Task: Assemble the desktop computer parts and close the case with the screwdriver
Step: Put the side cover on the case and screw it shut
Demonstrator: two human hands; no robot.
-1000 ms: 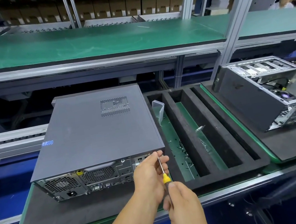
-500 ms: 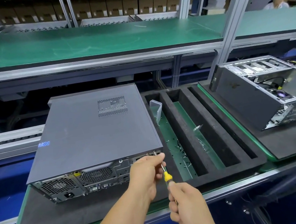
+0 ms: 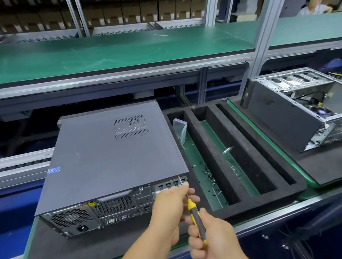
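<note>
- Up and to the left of my hands I see the closed computer case (image 3: 112, 156) lying flat on a black foam mat (image 3: 72, 250), its rear panel with fan grilles and ports turned toward me.
- My left hand (image 3: 172, 204) reaches in from below, forearm angled up to the right, fingers curled and pinching the thin metal shaft near the case's rear right corner.
- The screwdriver (image 3: 195, 218) runs between both hands, its tip against the top right edge of the rear panel, its yellow-and-grey handle slanting down toward me.
- My right hand (image 3: 210, 236) sits just below and right of the left, fingers wrapped round the handle, thumb lying along it.
- Right of my hands I see a black foam tray (image 3: 267, 168) with long slots; small screws (image 3: 210, 178) lie scattered in its nearest green-floored slot.
- Farther right stands an open chassis (image 3: 309, 108), well apart from both hands.
</note>
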